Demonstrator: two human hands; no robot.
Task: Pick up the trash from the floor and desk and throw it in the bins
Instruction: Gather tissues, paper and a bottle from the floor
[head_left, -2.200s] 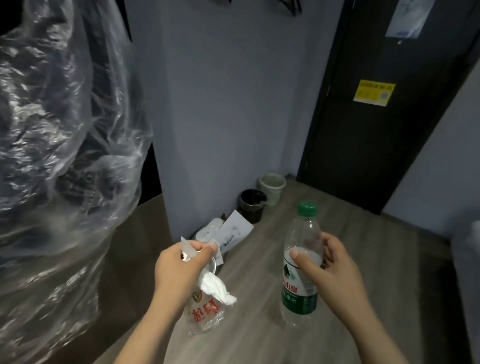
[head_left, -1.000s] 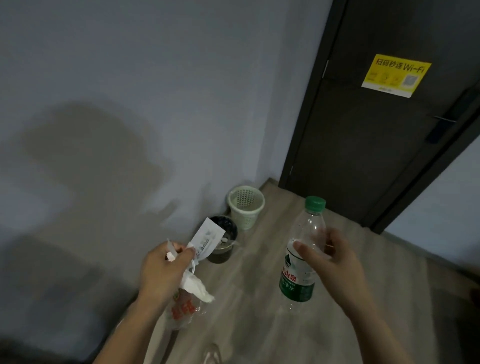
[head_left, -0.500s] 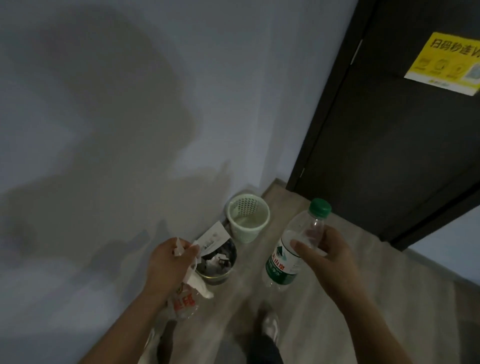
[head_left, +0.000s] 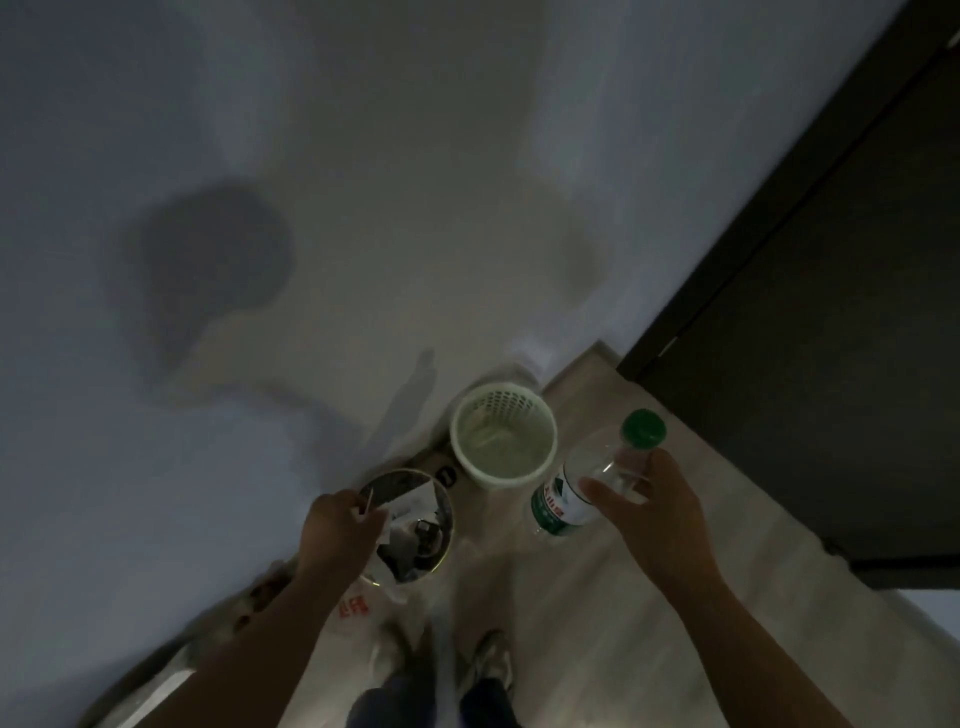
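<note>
Two bins stand on the floor against the wall: a dark bin (head_left: 415, 530) with trash inside and, just right of it, a pale green basket bin (head_left: 503, 439). My left hand (head_left: 337, 535) hangs over the dark bin's left rim and grips a bundle of trash: a card, white tissue and a clear plastic bag with red print (head_left: 358, 608) that dangles below the wrist. My right hand (head_left: 649, 514) holds a clear plastic bottle (head_left: 587, 478) with a green cap and green label, tilted, just right of the green bin.
A grey wall fills the left and top. A dark door (head_left: 810, 338) closes the corner at the right. My feet (head_left: 488, 665) stand on the pale wood floor just below the bins. Some flat clutter lies along the wall at lower left.
I have stepped closer and look steeply down on the bins. My left hand with the trash bundle has moved over the dark bin. The bottle has tilted further beside the green bin.
</note>
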